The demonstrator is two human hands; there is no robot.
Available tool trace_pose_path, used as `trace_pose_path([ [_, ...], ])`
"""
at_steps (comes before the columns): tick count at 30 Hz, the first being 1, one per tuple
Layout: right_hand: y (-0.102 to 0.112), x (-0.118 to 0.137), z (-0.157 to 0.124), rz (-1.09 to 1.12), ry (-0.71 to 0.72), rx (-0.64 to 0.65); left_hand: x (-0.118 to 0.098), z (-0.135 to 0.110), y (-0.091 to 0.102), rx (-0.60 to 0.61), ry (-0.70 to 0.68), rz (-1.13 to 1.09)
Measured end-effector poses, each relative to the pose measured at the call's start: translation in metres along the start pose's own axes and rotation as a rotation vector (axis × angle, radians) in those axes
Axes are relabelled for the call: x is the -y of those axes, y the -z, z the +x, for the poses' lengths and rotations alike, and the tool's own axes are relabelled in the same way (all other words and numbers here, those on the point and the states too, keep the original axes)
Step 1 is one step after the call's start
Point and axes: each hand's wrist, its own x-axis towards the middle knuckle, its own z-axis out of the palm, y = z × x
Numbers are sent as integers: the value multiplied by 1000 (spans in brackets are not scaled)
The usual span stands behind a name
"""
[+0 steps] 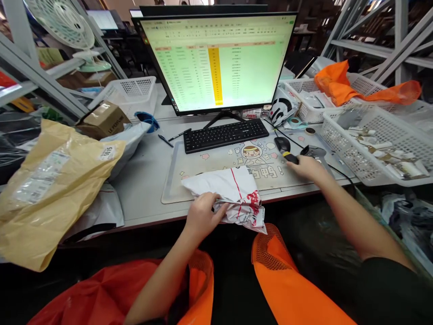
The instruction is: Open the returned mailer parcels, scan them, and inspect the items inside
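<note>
My left hand [203,212] is closed on the near edge of a white plastic mailing bag [219,183] with red print and a red line. The bag lies crumpled at the desk's front edge, its near corner hanging over. My right hand [308,169] is closed around a small black-and-yellow tool [291,157]; its exact kind is unclear. The tool's tip is just below a black computer mouse [282,145]. Right behind that hand lies a dark grey handheld scanner [314,152] with a cable.
A black keyboard [226,134] sits before a monitor [223,63] showing a spreadsheet. A yellow padded envelope [64,180] and a cardboard box [103,119] are piled on the left. White baskets [375,144] stand on the right, one with small items. Orange mesh fabric [270,253] hangs below the desk.
</note>
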Motion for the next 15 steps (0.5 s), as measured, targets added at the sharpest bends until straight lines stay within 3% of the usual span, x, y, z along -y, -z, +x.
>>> trace_pose_path([
  [2, -21, 35, -31, 73, 129, -205, -3, 12, -2, 121, -3, 78],
  [4, -34, 75, -75, 249, 390, -446, -7, 21, -2, 177, -1, 84],
  [5, -38, 94, -98, 360, 577, -489, -10, 23, -2, 184, 13, 47],
  [7, -43, 128, -140, 421, 914, -404, -15, 25, -1, 167, 65, -90],
  [10, -51, 164, -170, 357, 966, -389, -22, 25, -1, 106, 120, -283],
  [15, -65, 185, -153, 308, 937, -528, -28, 22, 2, 133, 79, -333],
])
